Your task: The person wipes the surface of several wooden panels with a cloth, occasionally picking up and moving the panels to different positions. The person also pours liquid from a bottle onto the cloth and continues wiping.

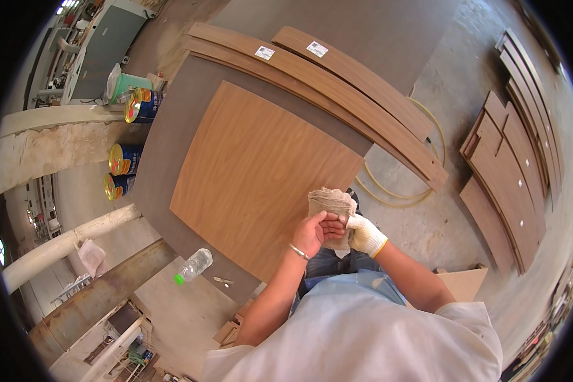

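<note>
My left hand (318,230), bare with a bracelet at the wrist, has its fingers curled against a folded beige cloth (330,198). From the other side, my right hand (367,236), in a white knitted glove with a yellow cuff edge, grips the same cloth. The cloth looks layered and wrinkled, and its lower part is partly hidden by my fingers. Both hands are close together in front of my body, over the near right edge of a brown wood-grain panel (261,172). This panel lies flat on a larger grey-brown board (162,153).
Long wooden strips (337,79) with labels lie along the far side. A clear bottle (196,264) with a green cap stands near the left corner. Several paint cans (124,159) line the left side. Stacked panels (506,172) and a yellow hose (398,202) are on the right.
</note>
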